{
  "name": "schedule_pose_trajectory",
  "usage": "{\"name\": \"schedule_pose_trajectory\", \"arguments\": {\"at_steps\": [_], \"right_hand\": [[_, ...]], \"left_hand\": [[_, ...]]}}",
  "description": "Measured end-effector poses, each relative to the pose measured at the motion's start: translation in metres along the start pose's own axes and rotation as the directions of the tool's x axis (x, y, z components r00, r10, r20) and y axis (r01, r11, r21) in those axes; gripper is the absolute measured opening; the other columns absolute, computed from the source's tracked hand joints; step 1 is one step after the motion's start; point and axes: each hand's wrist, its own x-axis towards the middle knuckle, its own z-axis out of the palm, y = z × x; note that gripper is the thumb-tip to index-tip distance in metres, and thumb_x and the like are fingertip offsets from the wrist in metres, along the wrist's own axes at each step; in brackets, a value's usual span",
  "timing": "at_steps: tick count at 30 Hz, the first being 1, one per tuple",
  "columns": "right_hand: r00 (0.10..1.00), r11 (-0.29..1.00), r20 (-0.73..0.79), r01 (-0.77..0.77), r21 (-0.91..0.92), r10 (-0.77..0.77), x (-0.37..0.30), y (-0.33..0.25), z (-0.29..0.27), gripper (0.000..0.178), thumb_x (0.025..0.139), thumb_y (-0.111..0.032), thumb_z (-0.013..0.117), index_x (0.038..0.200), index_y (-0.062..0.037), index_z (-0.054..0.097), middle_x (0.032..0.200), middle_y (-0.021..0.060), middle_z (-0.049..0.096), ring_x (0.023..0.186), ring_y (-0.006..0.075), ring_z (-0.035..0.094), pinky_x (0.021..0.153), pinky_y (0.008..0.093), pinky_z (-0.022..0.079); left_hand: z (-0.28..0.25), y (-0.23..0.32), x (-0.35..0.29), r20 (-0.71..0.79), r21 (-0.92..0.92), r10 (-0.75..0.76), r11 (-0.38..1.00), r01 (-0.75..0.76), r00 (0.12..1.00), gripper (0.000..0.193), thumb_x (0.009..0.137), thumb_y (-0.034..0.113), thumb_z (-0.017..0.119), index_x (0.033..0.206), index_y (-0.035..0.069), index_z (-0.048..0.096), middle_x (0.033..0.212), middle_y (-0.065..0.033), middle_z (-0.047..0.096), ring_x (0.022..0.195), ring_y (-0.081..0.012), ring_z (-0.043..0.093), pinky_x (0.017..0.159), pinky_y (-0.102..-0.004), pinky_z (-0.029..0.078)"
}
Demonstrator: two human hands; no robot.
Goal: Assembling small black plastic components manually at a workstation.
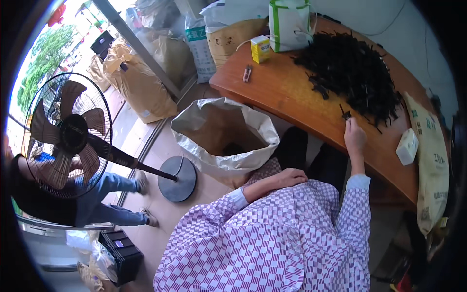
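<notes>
My right hand is raised over the front edge of the wooden table. Its fingers pinch a small black part with a thin prong sticking up; its exact kind is too small to make out. Just beyond lies a big heap of similar black pieces, a few of them scattered at its near side. My left hand rests on my lap with nothing in it, fingers laid over the checked cloth. In front of my knees stands a large open sack, pale outside and brown inside, with something dark at its bottom.
On the table are a yellow box, a small red object, a green-trimmed white bag, a white packet and a flattened sack. A standing fan is at left, a person in jeans behind it.
</notes>
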Motion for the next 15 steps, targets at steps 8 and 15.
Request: {"name": "schedule_pose_trajectory", "arguments": {"at_steps": [8, 15], "right_hand": [[0.999, 0.999, 0.025, -0.028, -0.031, 0.029, 0.004, -0.001, 0.003, 0.016, 0.093, -0.026, 0.049, 0.092, -0.0109, 0.055, 0.072, 0.0145, 0.064, 0.066, 0.0338, 0.063, 0.056, 0.0441, 0.050], [1.000, 1.000, -0.029, -0.008, 0.007, 0.008, 0.009, 0.001, 0.003, 0.015, 0.093, -0.026, 0.050, 0.092, -0.0116, 0.055, 0.072, 0.0136, 0.064, 0.067, 0.0333, 0.063, 0.056, 0.0434, 0.050]], "left_hand": [[-0.010, -0.009, -0.001, -0.116, -0.221, -0.283, 0.942, 0.253, 0.952, 0.022, 0.091, 0.004, 0.048, 0.111, -0.003, 0.052, 0.089, -0.0131, 0.062, 0.075, -0.0183, 0.064, 0.066, -0.0289, 0.054], [-0.019, -0.002, 0.004, -0.104, -0.312, -0.300, 0.915, 0.255, 0.948, 0.022, 0.092, 0.006, 0.049, 0.112, -0.003, 0.052, 0.091, -0.0129, 0.063, 0.079, -0.0176, 0.064, 0.069, -0.0291, 0.053]]}}
